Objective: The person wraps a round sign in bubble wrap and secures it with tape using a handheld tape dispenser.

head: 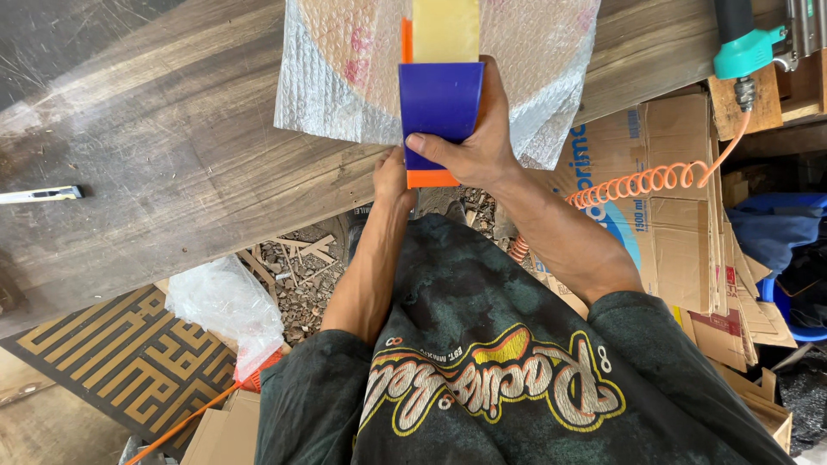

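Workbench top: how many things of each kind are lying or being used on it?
Bubble-wrapped round parcel: 1
Blue and orange tape dispenser, in the grip of the right hand: 1
Utility knife: 1
Teal air tool with orange coiled hose: 1
Total: 4
The left hand sits at the table edge.

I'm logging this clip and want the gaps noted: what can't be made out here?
Head view only:
- Left hand: fingers hidden under the table edge and behind the tape dispenser.
- Dispenser top: cut off by the frame's upper edge.
- Wrapped disc: blurred by bubble wrap, partly cut off.
- Right hand: palm hidden behind the dispenser.
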